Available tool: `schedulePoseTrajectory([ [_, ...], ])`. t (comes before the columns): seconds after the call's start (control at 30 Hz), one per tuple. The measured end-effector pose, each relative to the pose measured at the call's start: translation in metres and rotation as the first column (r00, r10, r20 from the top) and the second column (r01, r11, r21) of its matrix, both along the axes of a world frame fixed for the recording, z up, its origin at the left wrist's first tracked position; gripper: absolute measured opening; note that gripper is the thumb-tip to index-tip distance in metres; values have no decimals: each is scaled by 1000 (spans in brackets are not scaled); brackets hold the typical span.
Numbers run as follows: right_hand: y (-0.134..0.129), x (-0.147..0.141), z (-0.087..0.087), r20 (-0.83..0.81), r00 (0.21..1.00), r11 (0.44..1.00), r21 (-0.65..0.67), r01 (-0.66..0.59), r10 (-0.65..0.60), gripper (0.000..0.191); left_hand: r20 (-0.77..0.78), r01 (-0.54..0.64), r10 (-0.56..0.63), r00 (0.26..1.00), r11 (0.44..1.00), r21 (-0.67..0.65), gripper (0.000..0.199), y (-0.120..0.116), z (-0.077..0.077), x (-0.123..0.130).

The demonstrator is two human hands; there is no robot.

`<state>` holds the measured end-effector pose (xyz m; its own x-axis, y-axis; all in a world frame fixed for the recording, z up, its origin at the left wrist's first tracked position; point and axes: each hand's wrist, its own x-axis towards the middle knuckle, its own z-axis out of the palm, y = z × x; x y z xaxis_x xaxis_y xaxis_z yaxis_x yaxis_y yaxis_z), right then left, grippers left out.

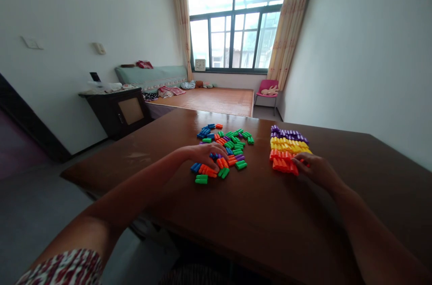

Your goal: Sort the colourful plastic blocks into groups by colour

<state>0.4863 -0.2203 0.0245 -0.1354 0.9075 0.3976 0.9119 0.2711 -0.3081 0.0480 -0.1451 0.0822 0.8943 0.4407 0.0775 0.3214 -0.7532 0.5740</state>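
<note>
My left hand (206,154) reaches over a loose pile of small bullet-shaped plastic building blocks, its fingers spread and partly bent down among them. Around it lie green blocks (241,164), orange blocks (207,170), blue blocks (204,132) and a few purple ones (240,157). My right hand (312,168) is at the right end of the orange rows (282,161), thumb and fingers closed on an orange block there. Behind the orange rows, yellow blocks (286,144) and purple blocks (286,133) lie in neat side-by-side rows.
Everything lies on a dark brown glossy table (249,213). Beyond it are a bed (216,98) with a mat, a dark cabinet (128,112) at left, a pink chair (269,85) and a window with curtains.
</note>
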Motion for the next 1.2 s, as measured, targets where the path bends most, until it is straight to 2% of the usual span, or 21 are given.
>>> schedulePoseTrajectory([
  [0.07,0,0,0,10,1000,1000,3,-6,6,33,-18,46,-46,999,999,-24,58,-11,-3,5],
  [0.13,0,0,0,21,1000,1000,5,-11,11,32,-23,1,-1,1000,1000,0,58,-11,-10,6],
  [0.3,0,0,-1,9,1000,1000,-5,-19,19,31,49,-159,156,987,984,82,38,12,-24,1],
  [0.4,1,-3,-1,-7,1000,1000,-1,-2,2,31,130,-240,228,965,967,86,23,22,-24,5],
  [0.5,1,-10,3,-30,1000,1000,5,-1,1,32,194,-335,314,930,938,89,21,26,-18,17],
  [0.57,0,-16,5,-42,999,1000,7,-26,26,32,147,-320,303,942,942,104,21,27,-12,26],
  [0.67,-1,-20,9,-49,998,999,14,-47,48,31,-37,-162,167,985,980,112,26,27,-4,32],
  [0.73,-2,-18,10,-46,998,999,25,-30,31,31,-142,-86,103,985,990,116,36,26,-3,33],
  [0.8,-1,-16,10,-45,999,999,41,-16,18,31,-196,-97,130,972,981,169,40,25,-6,33],
  [0.9,-1,-15,12,-80,997,997,77,-8,14,30,-222,-145,210,952,951,275,30,25,-13,38],
  [1.0,-1,-18,14,-172,985,992,116,47,-26,29,-150,-228,292,945,913,338,28,28,-13,50],
  [1.1,-2,-22,17,-264,963,985,147,92,-50,30,-61,-321,366,929,875,361,27,30,-5,66],
  [1.2,-3,-23,20,-293,955,984,150,93,-45,31,-152,-232,295,943,914,332,25,30,4,76],
])
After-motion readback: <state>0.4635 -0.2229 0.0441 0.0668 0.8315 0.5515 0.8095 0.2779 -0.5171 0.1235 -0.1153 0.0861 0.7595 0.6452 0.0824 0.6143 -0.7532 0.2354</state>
